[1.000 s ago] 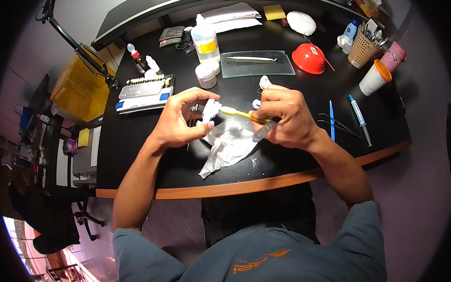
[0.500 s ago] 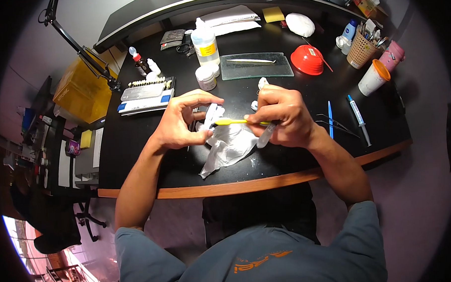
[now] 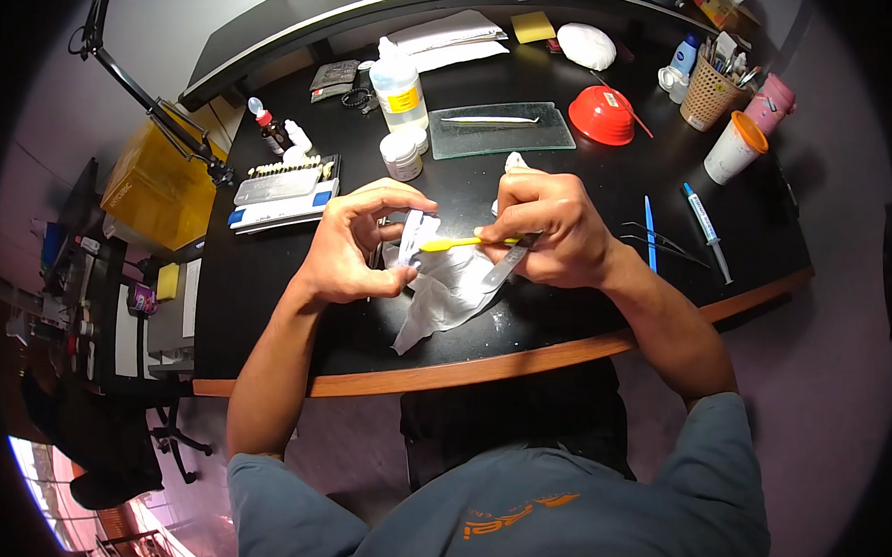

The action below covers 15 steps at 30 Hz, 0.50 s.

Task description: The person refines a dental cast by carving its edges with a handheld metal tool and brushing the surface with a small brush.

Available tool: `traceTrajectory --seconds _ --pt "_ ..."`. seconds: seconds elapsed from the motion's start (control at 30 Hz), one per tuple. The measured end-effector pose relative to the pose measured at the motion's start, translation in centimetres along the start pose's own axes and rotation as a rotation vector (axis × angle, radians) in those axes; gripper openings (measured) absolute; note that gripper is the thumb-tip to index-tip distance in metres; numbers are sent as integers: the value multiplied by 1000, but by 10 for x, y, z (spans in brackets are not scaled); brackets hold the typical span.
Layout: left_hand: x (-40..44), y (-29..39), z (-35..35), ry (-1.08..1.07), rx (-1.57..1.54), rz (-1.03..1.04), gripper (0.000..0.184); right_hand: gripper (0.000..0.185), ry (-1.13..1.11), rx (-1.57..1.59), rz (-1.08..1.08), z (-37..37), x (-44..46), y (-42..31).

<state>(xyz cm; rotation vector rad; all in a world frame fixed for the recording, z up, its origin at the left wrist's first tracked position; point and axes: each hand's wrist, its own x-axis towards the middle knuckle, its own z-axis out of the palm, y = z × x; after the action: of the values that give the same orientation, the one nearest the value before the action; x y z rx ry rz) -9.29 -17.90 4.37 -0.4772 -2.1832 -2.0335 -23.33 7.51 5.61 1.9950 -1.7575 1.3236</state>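
My left hand [image 3: 358,244] grips a small white piece [image 3: 415,236] between thumb and fingers; its details are too small to tell. My right hand [image 3: 552,226] is closed around a yellow stick-like tool [image 3: 455,244], whose left end touches or almost touches the white piece. A grey metal tool [image 3: 506,267] with a flat handle also pokes out below the fingers of that hand. Under both hands a crumpled white tissue [image 3: 441,303] lies on the black tabletop. Just behind my right hand shows another small white object [image 3: 516,161], partly hidden.
Behind are a glass slab [image 3: 503,139], a clear bottle [image 3: 397,89], white jars [image 3: 401,156] and a red bowl [image 3: 600,116]. A tooth shade case [image 3: 284,196] lies left. On the right are a blue stick [image 3: 650,234], tweezers [image 3: 667,243], a syringe [image 3: 707,232] and a cup [image 3: 734,149].
The yellow tool has moved left and levelled out, its end now at the white piece. The white piece has been turned in my left hand. The camera view has shifted slightly.
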Motion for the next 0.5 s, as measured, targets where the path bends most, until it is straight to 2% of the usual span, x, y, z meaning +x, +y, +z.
traceTrajectory --seconds 0.07,0.2,0.4,0.5 --pt "-1 -2 -1 16 -17 -8 62 16 -17 8 41 -7 -4 3" --pt "1 -2 4 27 7 -12 62 16 98 22 13 -1 -1 0" --pt "1 -3 0 44 41 -25 63 15 -82 -49 62 -7 -5 -1" --pt "1 -4 1 45 57 -37 63 14 19 8 87 -7 -5 -1"
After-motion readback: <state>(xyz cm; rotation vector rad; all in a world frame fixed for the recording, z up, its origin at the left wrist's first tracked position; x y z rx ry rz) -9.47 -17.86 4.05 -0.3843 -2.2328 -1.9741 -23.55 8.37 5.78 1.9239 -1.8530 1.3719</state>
